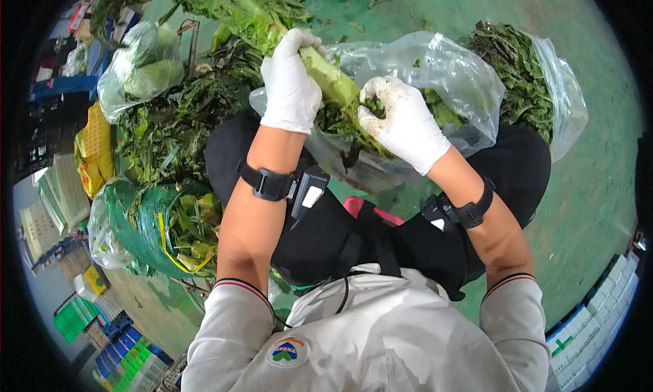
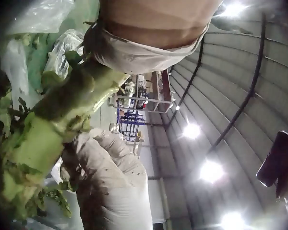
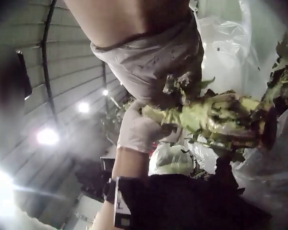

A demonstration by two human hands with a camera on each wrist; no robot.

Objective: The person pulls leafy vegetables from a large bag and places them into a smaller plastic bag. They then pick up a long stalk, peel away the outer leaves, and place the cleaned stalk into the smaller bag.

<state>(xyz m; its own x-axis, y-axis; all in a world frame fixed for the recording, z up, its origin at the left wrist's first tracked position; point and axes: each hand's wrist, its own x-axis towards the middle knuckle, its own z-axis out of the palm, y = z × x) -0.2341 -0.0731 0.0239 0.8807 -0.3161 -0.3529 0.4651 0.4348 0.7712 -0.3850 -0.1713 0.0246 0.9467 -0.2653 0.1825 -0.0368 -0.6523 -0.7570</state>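
In the head view my gloved left hand (image 1: 291,86) grips a long celtuce by its thick pale-green stem (image 1: 331,80). Its leafy top (image 1: 235,11) points away to the upper left. My gloved right hand (image 1: 407,123), fingers curled, pinches leaf at the lower end of the stem, over an opened clear plastic bag (image 1: 469,75). The left wrist view shows the stem (image 2: 79,93) running down from the left hand's glove to the right hand (image 2: 117,182). Ragged, browned leaf stubs cover the stem's lower end (image 3: 230,120) in the right wrist view.
Dark leafy greens (image 1: 170,133) are heaped at the left, with a bag of pale vegetables (image 1: 146,69) above and a green sack (image 1: 139,218) below. Another bag of leaves (image 1: 513,79) stands at the right. Crates (image 1: 592,317) line the lower right of the green floor (image 1: 585,208).
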